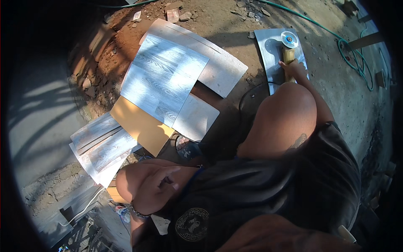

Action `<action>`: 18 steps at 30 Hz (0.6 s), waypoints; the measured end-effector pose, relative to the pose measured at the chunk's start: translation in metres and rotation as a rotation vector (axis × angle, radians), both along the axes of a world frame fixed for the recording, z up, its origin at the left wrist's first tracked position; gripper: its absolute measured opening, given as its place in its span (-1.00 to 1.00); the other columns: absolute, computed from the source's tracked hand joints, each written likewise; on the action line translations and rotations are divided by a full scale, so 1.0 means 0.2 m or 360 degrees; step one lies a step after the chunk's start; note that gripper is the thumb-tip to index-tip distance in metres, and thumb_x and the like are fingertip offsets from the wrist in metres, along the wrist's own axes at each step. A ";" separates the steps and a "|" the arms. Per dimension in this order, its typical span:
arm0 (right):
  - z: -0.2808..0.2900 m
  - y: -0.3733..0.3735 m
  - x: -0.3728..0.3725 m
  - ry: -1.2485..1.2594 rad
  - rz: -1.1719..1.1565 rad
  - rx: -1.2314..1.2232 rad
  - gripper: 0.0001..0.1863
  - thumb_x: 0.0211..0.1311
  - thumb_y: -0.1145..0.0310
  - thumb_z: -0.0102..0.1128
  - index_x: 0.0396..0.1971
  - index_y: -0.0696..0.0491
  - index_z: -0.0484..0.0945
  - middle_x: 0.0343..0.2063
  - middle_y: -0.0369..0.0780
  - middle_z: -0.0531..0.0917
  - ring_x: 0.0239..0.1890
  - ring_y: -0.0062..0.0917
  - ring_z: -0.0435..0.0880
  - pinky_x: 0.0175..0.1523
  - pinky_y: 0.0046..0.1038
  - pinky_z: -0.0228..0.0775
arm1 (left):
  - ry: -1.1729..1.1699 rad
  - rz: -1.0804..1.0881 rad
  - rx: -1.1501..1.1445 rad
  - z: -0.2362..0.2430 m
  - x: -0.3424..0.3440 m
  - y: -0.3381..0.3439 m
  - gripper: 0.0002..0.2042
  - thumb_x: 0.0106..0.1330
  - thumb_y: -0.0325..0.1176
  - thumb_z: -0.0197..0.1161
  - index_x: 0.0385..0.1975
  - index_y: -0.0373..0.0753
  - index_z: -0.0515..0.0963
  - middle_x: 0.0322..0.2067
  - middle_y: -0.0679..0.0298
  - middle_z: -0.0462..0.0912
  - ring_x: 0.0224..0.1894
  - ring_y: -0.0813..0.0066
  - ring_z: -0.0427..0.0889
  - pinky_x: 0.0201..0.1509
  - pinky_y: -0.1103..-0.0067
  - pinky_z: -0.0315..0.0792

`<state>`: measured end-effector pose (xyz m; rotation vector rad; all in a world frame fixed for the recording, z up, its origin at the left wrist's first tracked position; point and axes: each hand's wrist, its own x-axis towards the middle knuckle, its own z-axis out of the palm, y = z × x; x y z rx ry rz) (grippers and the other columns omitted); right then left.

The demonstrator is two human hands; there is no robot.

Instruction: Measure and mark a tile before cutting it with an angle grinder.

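Note:
On the right, my right hand (294,69) grips the yellowish body of an angle grinder (289,56). Its round disc (289,39) points away from me, over a grey tile (266,42) on the ground. My left hand (161,185) lies by my left knee, fingers loosely curled and apart, with nothing in it. In front of me, a square grey wood-grain tile (163,77) lies on larger pale slabs (228,69). Part of a tan sheet (140,126) shows beneath its near edge.
More wood-grain tile pieces (103,145) are piled at the left. A green hose (323,31) runs across the far right and coils there. Broken stones (252,14) and reddish soil lie at the far side. A white cable (86,208) crosses the lower left.

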<state>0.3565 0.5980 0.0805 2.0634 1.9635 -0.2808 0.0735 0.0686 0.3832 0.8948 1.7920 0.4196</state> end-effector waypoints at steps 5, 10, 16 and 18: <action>-0.42 -0.06 0.05 0.0349 -0.0225 0.0288 0.01 0.08 -0.20 0.42 0.35 0.09 0.13 0.16 0.15 0.52 0.25 0.05 0.54 0.24 0.07 0.42 | 0.0142 0.0731 0.0528 0.15 -0.06 -0.15 -0.62 0.35 -0.56 0.25 0.18 -0.32 0.52 -0.21 0.27 0.58 -0.14 0.51 0.54 0.06 0.58 0.42; -0.43 0.02 0.20 0.0587 -0.0267 0.0233 -0.17 0.18 -0.01 0.34 0.31 0.08 0.16 0.12 0.15 0.52 0.20 0.07 0.57 0.25 0.07 0.42 | 0.0391 0.0345 0.0638 0.16 -0.06 -0.15 -0.64 0.34 -0.50 0.32 0.14 -0.31 0.56 -0.15 0.17 0.64 -0.07 0.34 0.63 0.09 0.50 0.48; -0.41 -0.04 0.28 0.0673 0.0003 0.0286 -0.22 0.17 -0.02 0.35 0.25 0.05 0.22 0.08 0.12 0.54 0.15 0.06 0.60 0.22 0.02 0.45 | 0.0674 -0.0374 0.0623 0.23 -0.03 -0.17 -0.58 0.36 -0.28 0.35 0.20 -0.22 0.54 0.05 0.13 0.65 0.09 0.19 0.63 0.19 0.35 0.47; -0.39 -0.09 0.28 0.0620 -0.0029 0.0280 -0.22 0.17 -0.02 0.36 0.25 0.05 0.22 0.07 0.12 0.55 0.15 0.06 0.60 0.21 0.02 0.45 | 0.0870 -0.0522 0.0636 0.26 0.00 -0.14 -0.56 0.36 -0.20 0.34 0.20 -0.19 0.55 0.03 0.13 0.66 0.09 0.16 0.63 0.18 0.33 0.47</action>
